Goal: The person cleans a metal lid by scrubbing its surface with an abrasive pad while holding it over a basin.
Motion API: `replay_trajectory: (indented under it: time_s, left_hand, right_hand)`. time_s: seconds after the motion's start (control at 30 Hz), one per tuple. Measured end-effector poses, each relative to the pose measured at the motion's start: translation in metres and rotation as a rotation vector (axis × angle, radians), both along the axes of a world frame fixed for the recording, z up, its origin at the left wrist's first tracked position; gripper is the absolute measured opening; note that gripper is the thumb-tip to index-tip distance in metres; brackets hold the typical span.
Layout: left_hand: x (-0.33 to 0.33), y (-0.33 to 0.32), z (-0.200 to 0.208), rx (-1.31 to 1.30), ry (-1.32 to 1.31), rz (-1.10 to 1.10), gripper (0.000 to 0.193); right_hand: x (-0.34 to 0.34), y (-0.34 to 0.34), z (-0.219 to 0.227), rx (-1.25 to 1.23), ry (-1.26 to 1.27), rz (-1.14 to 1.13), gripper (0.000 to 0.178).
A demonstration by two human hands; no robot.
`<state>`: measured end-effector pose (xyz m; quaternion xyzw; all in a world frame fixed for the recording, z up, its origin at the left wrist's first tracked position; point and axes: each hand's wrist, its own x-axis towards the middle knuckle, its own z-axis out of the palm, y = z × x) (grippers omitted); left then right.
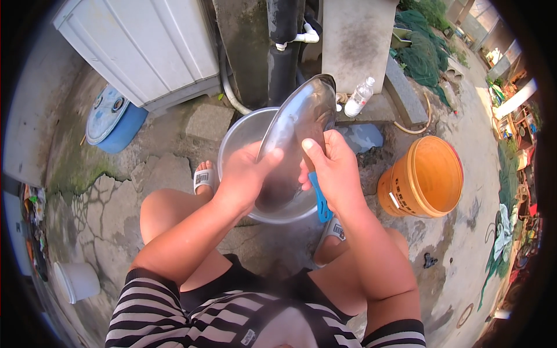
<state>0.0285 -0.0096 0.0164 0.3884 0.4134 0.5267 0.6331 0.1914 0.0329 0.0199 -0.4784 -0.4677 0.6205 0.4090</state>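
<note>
Left grip [245,174] holds a tilted shiny bowl [292,119], right grip [335,165] a blue-handled tool [320,200]

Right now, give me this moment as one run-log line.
left hand: gripping metal bowl | right hand: gripping blue handle | metal bowl: tilted over translucent tub | orange bucket: right of tub

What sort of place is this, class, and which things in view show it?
Probably an outdoor utility yard, perhaps a home's: cracked concrete paving in daylight, a black upright pipe with a white plastic fitting, and heaped green netting.
</note>
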Motion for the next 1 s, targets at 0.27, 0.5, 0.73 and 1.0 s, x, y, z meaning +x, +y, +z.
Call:
replay_trajectory:
  time_s: [0.27,0.5,0.73,1.0]
  left_hand:
    - [-0.0009,0.0003,-0.0001,0.014,-0.009,0.023,0.027]
    - [-0.003,0.002,-0.0022,0.041,0.012,0.064,0.027]
    - [-0.0062,0.0015,0.0003,0.039,-0.011,0.027,0.026]
    - [-0.0081,0.0027,-0.0057,0.014,0.024,0.086,0.028]
  right_hand:
    - [-0.0009,-0.0016,-0.0005,-0.012,-0.016,0.006,0.015]
    - [-0.003,-0.0016,-0.0004,0.01,0.008,0.009,0.016]
    - [-0.0042,-0.0018,-0.0035,0.036,0.014,0.014,0.016]
    - [-0.0031,-0.0026,0.0013,0.1,-0.089,-0.004,0.018]
